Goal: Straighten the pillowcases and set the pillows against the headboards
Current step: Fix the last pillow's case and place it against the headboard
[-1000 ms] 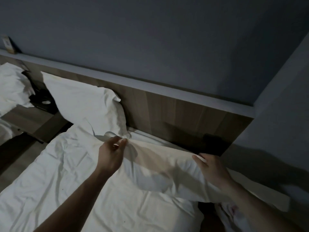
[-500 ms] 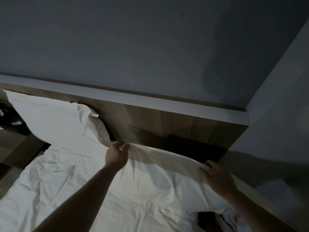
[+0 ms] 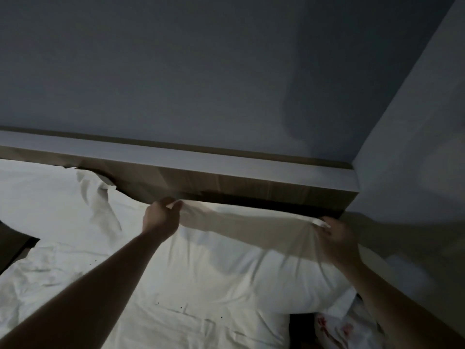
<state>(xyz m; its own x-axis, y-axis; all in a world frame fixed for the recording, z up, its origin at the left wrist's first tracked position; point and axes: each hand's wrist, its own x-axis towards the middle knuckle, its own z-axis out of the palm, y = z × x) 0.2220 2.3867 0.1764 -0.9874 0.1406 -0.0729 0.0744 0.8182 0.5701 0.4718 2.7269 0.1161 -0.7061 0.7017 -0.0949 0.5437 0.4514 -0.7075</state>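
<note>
A white pillow lies across the head end of the bed, at its right side, its long top edge lifted and stretched toward the wooden headboard. The left hand pinches the loose pillowcase fabric at the left top corner between thumb and fingers, the fingertips pressed together just below the headboard's lower part. The right hand pinches the right top corner the same way, a small tuft of cloth sticking out above its closed fingers, close to where the headboard meets the side wall. Between the two hands the empty flap of the pillowcase is drawn taut into a flat band, and creases fan down from the right hand into the stuffed body of the pillow. The pillow's upper edge sits near the headboard; the dark gap behind it hides whether they touch. A second pillow leans against the headboard at the bed's left side, its crumpled open end hanging down beside the left hand. The bed sheet is wrinkled, with a few small dark specks near the lower middle. At the bed's lower right corner a white cloth with red marks shows beneath the right forearm, partly hidden. Both forearms are bare. The room is dim and the back wall is plain grey.
</note>
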